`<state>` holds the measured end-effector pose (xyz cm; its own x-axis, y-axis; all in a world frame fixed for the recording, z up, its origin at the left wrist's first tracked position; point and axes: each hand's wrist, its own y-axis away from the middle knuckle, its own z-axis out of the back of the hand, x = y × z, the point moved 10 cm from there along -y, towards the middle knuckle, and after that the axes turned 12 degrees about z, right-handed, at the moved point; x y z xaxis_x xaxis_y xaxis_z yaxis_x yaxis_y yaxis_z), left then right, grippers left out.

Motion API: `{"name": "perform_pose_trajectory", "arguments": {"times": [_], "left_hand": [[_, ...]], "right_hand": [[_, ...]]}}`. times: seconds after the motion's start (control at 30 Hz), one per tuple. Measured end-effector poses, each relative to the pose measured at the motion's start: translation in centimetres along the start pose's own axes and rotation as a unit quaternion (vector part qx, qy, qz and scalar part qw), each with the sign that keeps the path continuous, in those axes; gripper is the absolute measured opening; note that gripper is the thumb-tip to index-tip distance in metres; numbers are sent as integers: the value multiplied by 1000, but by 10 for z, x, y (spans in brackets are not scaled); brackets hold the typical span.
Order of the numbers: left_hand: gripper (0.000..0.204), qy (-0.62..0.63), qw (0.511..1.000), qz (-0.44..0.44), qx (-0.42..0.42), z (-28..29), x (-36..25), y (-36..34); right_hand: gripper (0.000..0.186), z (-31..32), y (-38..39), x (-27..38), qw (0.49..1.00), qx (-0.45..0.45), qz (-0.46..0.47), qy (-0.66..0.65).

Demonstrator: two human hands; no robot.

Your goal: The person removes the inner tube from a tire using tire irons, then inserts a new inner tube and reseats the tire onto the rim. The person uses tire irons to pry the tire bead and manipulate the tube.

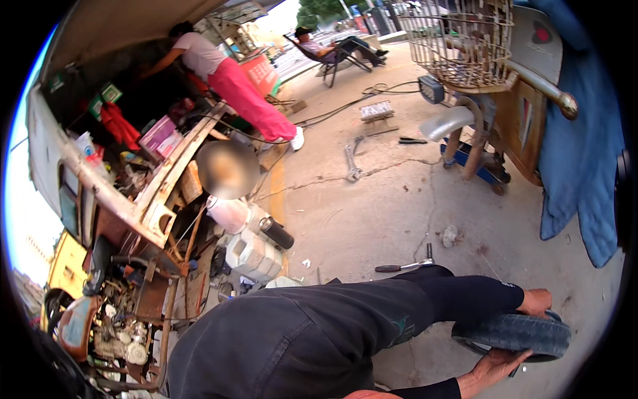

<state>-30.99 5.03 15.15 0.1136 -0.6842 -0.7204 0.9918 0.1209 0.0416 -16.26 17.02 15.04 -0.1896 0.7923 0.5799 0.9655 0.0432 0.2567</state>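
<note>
A small black tire (512, 334) is tilted just above or against the concrete at the lower right. My left hand (535, 302), reached across in a dark sleeve, grips its far upper side with bent fingers. Beneath it, my right hand (495, 371) presses its fingers along the near tread. Part of a pale rim or inner edge shows at the tire's left. A small dark piece by my right fingertips is too small to name. Left of the tire lies a ratchet wrench (402, 267) with a dark handle, partly behind my sleeve.
A wrench (351, 164), pliers (412, 140) and a small stool (377, 111) are farther off. A wire basket (458, 46) hangs on a cart at right, near a blue cloth (578, 133). A person (249, 93) bends into a cluttered vehicle; another (325, 50) reclines. A white jug (252, 256) stands left.
</note>
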Motion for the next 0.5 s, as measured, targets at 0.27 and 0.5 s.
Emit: {"name": "perform_pose_trajectory", "arguments": {"times": [0.27,0.5], "left_hand": [[42,-11,999,0,-33,3,21,15],[45,-42,999,13,-6,-5,7,3]], "right_hand": [[75,-13,-6,2,996,57,-6,-63],[54,20,-23,9,998,-50,-12,-41]]}}
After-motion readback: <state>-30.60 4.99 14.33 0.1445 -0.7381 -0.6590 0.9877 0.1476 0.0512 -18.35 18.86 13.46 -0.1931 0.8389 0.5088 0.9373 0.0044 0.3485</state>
